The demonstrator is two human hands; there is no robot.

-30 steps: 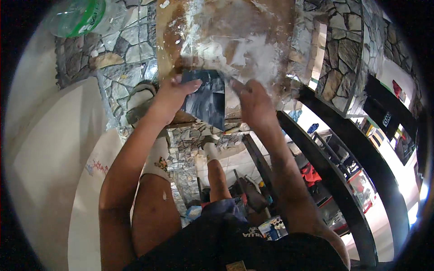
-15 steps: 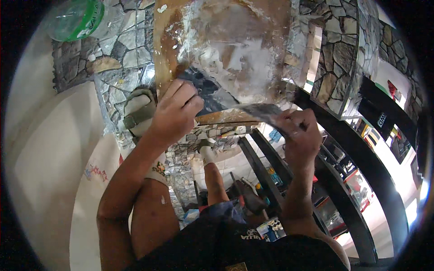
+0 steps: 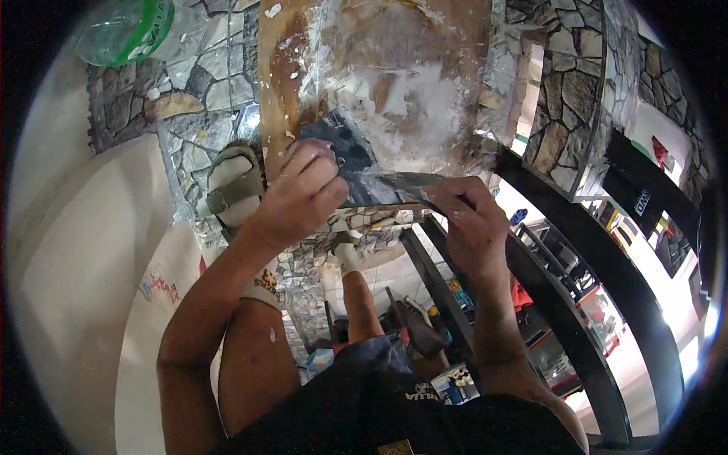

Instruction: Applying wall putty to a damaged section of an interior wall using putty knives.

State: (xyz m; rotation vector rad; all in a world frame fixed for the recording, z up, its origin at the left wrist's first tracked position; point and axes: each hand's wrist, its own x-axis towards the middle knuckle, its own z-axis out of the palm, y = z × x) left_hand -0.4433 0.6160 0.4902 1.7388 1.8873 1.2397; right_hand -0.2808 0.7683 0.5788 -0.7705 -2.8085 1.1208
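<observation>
Between my hands is a thin, bendy dark grey sheet with whitish smears, lying partly over the near end of a wooden board. My left hand pinches the sheet at its left edge. The fingers of my right hand are closed on its right end, which narrows and twists toward them. White patches and scuffs cover much of the brown board. My fingers hide both gripped edges of the sheet.
A clear plastic bottle with a green band lies at the upper left on a stone-patterned surface. My sandalled foot is left of the board. Black slats with gaps run down the right, with stored items beneath.
My right hand has moved left, closer to my left hand. The sheet's stretched right end has become shorter, and its left part has shifted and spread over the board's near edge.
</observation>
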